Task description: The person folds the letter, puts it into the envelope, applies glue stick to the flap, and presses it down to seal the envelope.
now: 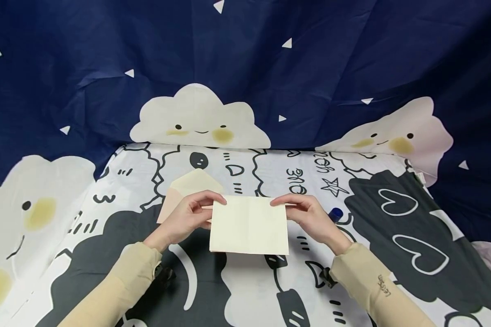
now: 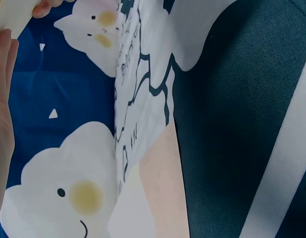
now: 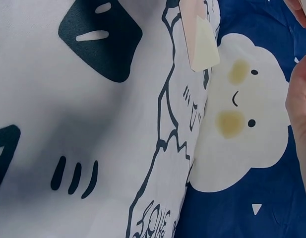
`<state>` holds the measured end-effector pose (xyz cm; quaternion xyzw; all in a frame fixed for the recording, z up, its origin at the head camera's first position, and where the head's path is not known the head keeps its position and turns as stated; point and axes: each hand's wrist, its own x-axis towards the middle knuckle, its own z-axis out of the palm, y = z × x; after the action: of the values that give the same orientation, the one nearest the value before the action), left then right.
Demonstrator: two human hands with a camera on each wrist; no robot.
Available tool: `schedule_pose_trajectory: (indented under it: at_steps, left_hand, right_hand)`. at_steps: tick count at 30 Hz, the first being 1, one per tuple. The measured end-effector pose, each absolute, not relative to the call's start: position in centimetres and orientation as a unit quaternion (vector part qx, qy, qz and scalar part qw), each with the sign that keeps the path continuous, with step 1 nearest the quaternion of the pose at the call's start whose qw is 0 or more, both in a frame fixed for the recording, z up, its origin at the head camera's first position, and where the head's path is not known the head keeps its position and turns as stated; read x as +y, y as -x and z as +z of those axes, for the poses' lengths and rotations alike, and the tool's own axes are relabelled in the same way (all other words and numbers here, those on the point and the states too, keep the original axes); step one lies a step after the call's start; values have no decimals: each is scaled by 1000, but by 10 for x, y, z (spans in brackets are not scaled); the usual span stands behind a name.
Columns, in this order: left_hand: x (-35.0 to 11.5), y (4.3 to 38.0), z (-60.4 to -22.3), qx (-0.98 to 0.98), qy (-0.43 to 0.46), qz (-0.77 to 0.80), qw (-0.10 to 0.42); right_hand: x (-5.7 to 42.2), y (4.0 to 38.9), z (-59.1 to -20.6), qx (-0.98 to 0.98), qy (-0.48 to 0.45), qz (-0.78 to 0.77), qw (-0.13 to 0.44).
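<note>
A cream sheet of paper (image 1: 248, 227) with a faint vertical crease is held up over the table. Thumb and fingers of my left hand (image 1: 188, 215) pinch its upper left edge, and my right hand (image 1: 311, 218) pinches the upper right edge in the same way. In the left wrist view, a corner of the paper (image 2: 14, 17) shows above my left hand (image 2: 1, 104). Only part of my right hand (image 3: 300, 99) enters the right wrist view. Behind my left hand, a pink envelope (image 1: 170, 203) lies on the table with its cream flap raised; the paper and hand hide part of it.
A blue-capped cylindrical item (image 1: 335, 214) lies just behind my right wrist, partly hidden. The table wears a black-and-white cartoon cloth (image 1: 253, 290). A dark blue curtain (image 1: 245, 54) printed with clouds and small triangles rises along the table's far edge.
</note>
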<state>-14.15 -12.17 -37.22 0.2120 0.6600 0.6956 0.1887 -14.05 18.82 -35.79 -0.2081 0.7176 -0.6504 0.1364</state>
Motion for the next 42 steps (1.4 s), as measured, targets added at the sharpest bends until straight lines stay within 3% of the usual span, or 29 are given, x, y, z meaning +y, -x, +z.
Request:
schedule_pose_trajectory:
  at_steps: [4, 17, 36, 42]
  left_hand:
    - [-121, 141, -371, 654, -196, 703, 196]
    - [-116, 143, -369, 656, -184, 706, 194]
    - [-109, 147, -361, 699, -158, 678, 164]
    - [-108, 149, -360, 723, -179, 648, 161]
  right_hand:
    - [189, 141, -358, 671, 234, -685, 159]
    - [190, 143, -360, 735, 239, -628, 97]
    - [190, 142, -360, 720, 197, -649, 146]
    - [188, 142, -356, 776, 203, -580, 140]
